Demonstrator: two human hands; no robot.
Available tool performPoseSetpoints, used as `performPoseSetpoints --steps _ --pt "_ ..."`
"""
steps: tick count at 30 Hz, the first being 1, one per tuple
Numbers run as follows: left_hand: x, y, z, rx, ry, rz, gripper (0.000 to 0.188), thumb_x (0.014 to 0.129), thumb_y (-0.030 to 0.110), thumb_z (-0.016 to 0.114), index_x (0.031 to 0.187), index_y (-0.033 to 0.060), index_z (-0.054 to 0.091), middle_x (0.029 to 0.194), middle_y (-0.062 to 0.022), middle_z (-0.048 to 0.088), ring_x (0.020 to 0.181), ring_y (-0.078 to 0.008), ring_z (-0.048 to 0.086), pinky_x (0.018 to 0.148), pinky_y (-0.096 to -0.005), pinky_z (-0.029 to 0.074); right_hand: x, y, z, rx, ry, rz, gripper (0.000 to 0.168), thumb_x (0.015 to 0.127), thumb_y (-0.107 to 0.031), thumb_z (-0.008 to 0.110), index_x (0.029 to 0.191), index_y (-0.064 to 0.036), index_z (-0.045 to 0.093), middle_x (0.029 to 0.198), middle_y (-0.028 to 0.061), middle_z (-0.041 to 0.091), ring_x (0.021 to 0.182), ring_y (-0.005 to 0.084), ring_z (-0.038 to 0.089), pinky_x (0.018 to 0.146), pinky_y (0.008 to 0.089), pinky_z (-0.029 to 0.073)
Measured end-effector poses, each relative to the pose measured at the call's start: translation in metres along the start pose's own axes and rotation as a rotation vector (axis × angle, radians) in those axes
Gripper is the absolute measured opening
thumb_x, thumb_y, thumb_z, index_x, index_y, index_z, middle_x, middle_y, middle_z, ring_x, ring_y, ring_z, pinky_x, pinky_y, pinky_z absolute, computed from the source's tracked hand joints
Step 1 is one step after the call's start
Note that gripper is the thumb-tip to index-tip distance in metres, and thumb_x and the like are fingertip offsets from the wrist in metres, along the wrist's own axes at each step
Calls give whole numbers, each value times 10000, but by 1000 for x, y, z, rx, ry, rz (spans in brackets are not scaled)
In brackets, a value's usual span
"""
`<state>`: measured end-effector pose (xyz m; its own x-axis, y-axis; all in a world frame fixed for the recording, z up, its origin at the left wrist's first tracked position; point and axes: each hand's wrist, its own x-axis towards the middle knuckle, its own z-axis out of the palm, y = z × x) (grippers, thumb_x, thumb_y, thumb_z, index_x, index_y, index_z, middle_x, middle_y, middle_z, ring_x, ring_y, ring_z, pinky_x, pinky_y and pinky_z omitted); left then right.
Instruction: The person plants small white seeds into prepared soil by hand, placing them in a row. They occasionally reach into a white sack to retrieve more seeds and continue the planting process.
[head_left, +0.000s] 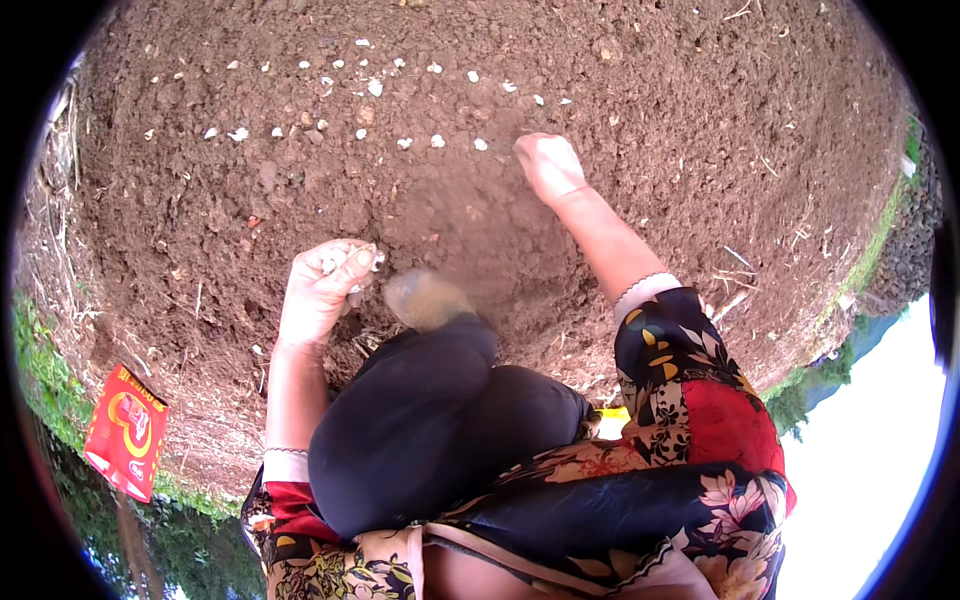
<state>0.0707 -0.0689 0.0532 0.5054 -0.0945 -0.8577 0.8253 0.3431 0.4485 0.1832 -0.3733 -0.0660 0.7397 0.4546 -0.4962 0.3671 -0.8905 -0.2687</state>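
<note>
Several white cloves, apparently garlic, are curled in my left hand (330, 281), which hovers left of my knees with the thumb over them. My right hand (551, 165) is lowered to the brown soil (450, 202), its fingertips hidden beneath the knuckles. Just left of it sits a white clove (481, 144), the last in the nearer row. Other pale cloves, such as this clove (437, 141), run leftward from there. A farther row curves across the soil and includes a clove (472, 76) and another clove (565, 101).
My dark-trousered knees (420, 420) are bent below my hands, with a blurred shoe or foot (427, 298) in front. A red printed packet (129, 435) is at the lower left. Dry stalks (735, 281) lie on the right; grass (45, 375) borders the left.
</note>
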Motion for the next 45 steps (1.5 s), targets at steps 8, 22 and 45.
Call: performPoseSetpoints --steps 8,22,45 --pt "2 -14 21 -31 -79 17 259 772 298 719 833 61 632 605 22 563 454 -37 445 393 -167 287 -49 -85 -68 429 146 -181 221 780 -207 634 993 -151 648 903 73 653 769 237 644 709 330 542" --pt "4 -17 40 -135 -167 -39 273 796 277 701 911 34 651 630 50 553 521 -25 447 468 -171 312 -75 -125 -56 1490 25 -13 235 735 -47 720 949 -24 625 973 77 636 844 139 623 726 265 519" --pt "7 -20 32 -53 -58 0 301 797 254 696 938 -1 624 609 12 551 463 -52 437 409 -183 308 7 78 -24 50 412 473 131 769 -177 630 810 -60 669 778 167 647 754 325 632 718 391 501"
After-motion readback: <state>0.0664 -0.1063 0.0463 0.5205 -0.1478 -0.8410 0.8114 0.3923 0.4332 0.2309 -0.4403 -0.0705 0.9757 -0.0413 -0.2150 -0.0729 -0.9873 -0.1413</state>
